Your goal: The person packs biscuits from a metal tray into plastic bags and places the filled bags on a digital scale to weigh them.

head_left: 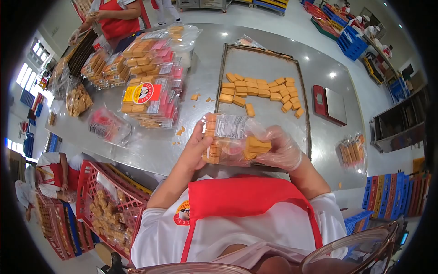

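My left hand, bare, is closed round the bottom end of a clear plastic bag with a printed label. Rows of golden rectangular biscuits fill that end. At the bag's mouth my right hand, in a clear plastic glove, grips a small stack of biscuits. The bag's loose film partly covers this stack and the fingertips. Just beyond both hands lies a metal baking tray with loose biscuits spread across its middle.
Packed biscuit bags are piled at the left of the steel table. A red kitchen scale and another filled bag are on the right. A red crate stands at lower left. A co-worker in a red apron is across the table.
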{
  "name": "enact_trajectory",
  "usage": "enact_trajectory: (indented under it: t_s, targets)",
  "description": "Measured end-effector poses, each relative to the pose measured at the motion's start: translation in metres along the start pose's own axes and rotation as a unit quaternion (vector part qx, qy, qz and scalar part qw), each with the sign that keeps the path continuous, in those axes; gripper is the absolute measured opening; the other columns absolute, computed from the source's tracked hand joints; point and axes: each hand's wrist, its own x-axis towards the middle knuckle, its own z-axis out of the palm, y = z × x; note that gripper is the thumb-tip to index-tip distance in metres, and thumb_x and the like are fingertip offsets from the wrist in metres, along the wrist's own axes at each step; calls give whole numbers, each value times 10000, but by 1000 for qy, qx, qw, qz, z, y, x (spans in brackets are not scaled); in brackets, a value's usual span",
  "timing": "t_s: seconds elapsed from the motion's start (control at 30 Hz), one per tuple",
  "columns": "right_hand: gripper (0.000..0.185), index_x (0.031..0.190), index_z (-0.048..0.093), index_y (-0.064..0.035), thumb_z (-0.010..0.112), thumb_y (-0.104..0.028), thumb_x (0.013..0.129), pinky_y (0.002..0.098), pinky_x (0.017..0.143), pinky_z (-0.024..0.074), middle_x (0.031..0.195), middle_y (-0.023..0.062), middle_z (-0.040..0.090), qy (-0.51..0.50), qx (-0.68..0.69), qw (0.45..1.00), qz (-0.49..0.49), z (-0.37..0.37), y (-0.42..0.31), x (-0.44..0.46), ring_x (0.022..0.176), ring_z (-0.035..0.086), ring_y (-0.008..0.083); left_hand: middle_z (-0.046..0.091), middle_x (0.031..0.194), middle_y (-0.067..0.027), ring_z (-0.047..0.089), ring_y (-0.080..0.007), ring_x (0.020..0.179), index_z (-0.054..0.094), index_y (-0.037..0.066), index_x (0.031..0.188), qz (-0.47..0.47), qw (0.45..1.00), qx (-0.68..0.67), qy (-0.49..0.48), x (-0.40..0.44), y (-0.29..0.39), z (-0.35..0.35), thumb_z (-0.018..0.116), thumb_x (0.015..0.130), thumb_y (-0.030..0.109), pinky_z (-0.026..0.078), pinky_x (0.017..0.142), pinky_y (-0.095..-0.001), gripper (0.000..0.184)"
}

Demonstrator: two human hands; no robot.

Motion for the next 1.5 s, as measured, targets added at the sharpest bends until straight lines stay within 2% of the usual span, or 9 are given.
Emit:
enact_trajectory:
  t_s: [0.43,0.53,0.63,0.73,0.83,0.93,1.03,1.2,1.5]
  targets:
    - [442,1140,390,-93,568,40,758,242,660,453,955,62,500,97,94,959,249,3,-4,11,766,524,123,404,1191,-102,446,-194,1054,55,114,1337,315,911,256,69,-6,-8,-4,620,747,74,382,885,-337,818]
    - [384,1114,433,-83,565,27,770,246,659,455,983,63,517,128,143,966,174,11,-10,14,788,524,118,391,1229,-116,452,-191,1057,69,106,1347,198,945,253,68,-4,2,3,588,766,58,382,886,-332,780]
    - [374,1084,478,-113,574,20,749,263,678,466,1022,76,524,118,-140,983,0,6,8,15,799,545,163,408,1230,-139,463,-210,1067,100,106,1354,58,972,223,54,-2,6,-6,555,786,59,391,884,-332,730]
    - [381,1065,507,-153,591,-27,716,293,706,478,1084,105,503,-90,-542,830,-96,-2,-20,26,820,557,226,452,1187,-147,495,-222,1036,133,105,1352,12,999,-21,-29,-2,8,-5,548,797,92,423,855,-337,693]
    - [414,1092,496,-192,592,-89,702,328,639,483,1091,138,497,-154,-606,747,-225,-13,-9,26,782,549,261,452,1183,-157,504,-235,1027,165,104,1340,-7,999,-37,-18,-4,14,-5,547,804,129,446,829,-343,658]
    - [404,1105,492,-197,586,-131,718,356,623,479,1081,117,516,-196,-608,730,-242,-9,-11,30,795,549,246,408,1226,-158,494,-231,1046,208,106,1322,-32,989,73,123,2,7,-21,533,823,188,456,814,-340,601]
    - [370,1122,476,-187,566,-171,764,342,672,470,1069,95,527,-230,-645,711,-156,-3,-29,40,822,543,245,380,1257,-145,451,-232,1104,236,103,1305,-67,998,-9,10,10,4,-34,512,841,244,443,842,-364,558]
    - [311,1141,458,-119,486,-233,852,292,774,430,1069,97,522,-76,-252,952,154,14,3,48,887,534,234,365,1287,-123,388,-251,1162,237,93,1313,28,990,-131,-47,13,3,4,470,859,270,358,938,-423,540]
    - [381,1146,478,-70,570,-207,802,330,851,399,1108,123,497,-25,-444,892,-84,23,35,45,1002,493,287,365,1287,-112,360,-259,1185,261,84,1299,35,974,-224,22,27,-8,14,439,871,237,300,988,-412,489]
